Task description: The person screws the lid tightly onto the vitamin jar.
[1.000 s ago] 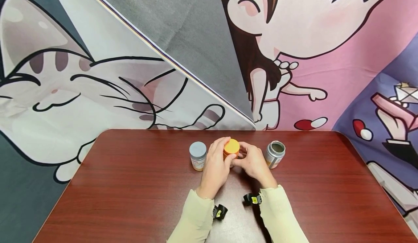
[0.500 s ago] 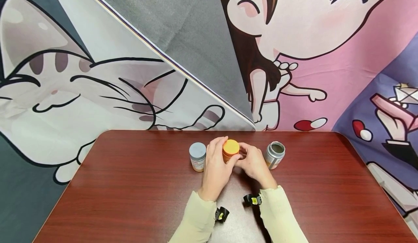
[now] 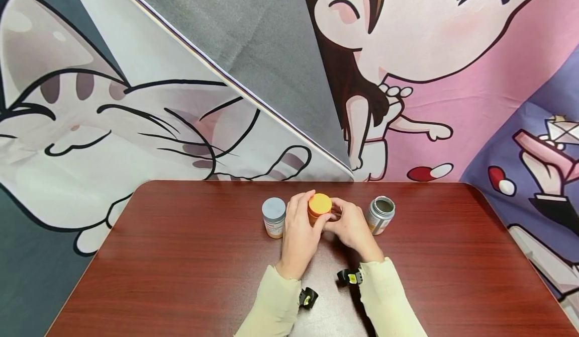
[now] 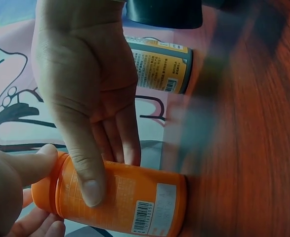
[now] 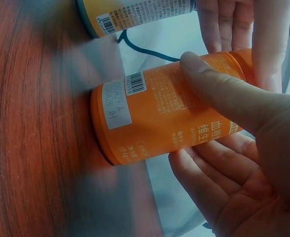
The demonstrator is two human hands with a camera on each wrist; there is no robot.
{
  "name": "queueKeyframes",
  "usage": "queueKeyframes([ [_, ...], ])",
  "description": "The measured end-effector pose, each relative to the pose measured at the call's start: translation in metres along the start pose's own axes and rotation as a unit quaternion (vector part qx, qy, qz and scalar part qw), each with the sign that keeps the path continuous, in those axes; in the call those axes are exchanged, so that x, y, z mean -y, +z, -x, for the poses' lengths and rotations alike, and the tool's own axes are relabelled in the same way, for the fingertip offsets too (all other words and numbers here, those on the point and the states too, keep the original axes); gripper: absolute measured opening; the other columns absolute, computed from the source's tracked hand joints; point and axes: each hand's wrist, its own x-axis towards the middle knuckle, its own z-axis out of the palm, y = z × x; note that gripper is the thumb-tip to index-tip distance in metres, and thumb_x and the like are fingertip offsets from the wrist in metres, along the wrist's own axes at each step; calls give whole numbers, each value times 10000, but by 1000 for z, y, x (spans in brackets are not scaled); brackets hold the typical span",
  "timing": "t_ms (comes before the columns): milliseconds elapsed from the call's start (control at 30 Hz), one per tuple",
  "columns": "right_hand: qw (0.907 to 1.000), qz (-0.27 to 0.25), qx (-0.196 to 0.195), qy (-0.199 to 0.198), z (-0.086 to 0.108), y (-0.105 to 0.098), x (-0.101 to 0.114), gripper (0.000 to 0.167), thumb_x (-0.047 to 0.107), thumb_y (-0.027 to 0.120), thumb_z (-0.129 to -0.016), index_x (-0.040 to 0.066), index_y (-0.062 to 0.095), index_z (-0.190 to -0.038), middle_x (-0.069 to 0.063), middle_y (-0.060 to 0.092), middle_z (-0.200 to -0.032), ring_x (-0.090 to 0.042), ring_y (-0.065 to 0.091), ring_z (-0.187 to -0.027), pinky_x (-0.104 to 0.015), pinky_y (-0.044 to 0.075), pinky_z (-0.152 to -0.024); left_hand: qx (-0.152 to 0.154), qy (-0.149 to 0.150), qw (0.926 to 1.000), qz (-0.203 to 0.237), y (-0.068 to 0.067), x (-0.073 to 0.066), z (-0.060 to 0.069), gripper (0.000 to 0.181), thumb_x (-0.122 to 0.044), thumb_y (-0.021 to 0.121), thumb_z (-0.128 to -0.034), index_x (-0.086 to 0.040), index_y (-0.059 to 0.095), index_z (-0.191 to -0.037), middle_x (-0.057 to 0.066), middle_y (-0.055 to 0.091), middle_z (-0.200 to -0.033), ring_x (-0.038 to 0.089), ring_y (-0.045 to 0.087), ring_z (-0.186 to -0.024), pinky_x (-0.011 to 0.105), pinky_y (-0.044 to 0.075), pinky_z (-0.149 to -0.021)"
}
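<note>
An orange plastic pill bottle (image 3: 318,218) with an orange screw cap (image 3: 320,203) stands upright near the table's far edge, between both hands. My left hand (image 3: 300,239) grips the cap, thumb on the near side and fingers round the far side. My right hand (image 3: 355,230) holds the bottle's body below it. In the right wrist view, the right thumb (image 5: 196,63) lies along the printed, barcoded side of the orange bottle (image 5: 154,98), with fingers beneath. The cap (image 4: 45,190) appears seated on the bottle in the left wrist view. Whether the base touches the table is unclear.
Left of the hands stands a bottle with a grey-blue cap (image 3: 274,218). A grey, uncapped jar (image 3: 380,214) stands on the right, its dark mouth showing. The reddish-brown wooden table (image 3: 190,266) meets a cartoon-printed backdrop (image 3: 181,125) at its far edge.
My left hand and wrist have shifted slightly right and its thumb has moved along the near side of the cap. The right hand and the other two containers stay where they were.
</note>
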Motion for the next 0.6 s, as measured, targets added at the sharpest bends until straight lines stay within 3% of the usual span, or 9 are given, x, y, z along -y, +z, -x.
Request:
queueKeyframes([
  [367, 9996, -253, 87, 37, -1, 0, 0, 520, 116, 892, -724, 13, 692, -1193, -134, 742, -1080, -210, 715, -949, -364, 572, -834, 663, 39, 9978, 52, -8, 1, -4, 521, -105, 783, -866, -64, 588, -1348, 77, 591, -1307, 251, 561, -1170, 400, 447, -1010],
  [600, 9997, -211, 93, 56, -1, 0, 0, 513, 84, 867, -730, 15, 688, -1206, -129, 742, -1082, -200, 713, -938, -372, 568, -843, 753, -22, 9970, 163, -10, 2, -5, 547, -141, 802, -858, -58, 591, -1356, 72, 578, -1341, 240, 548, -1214, 406, 433, -1032],
])
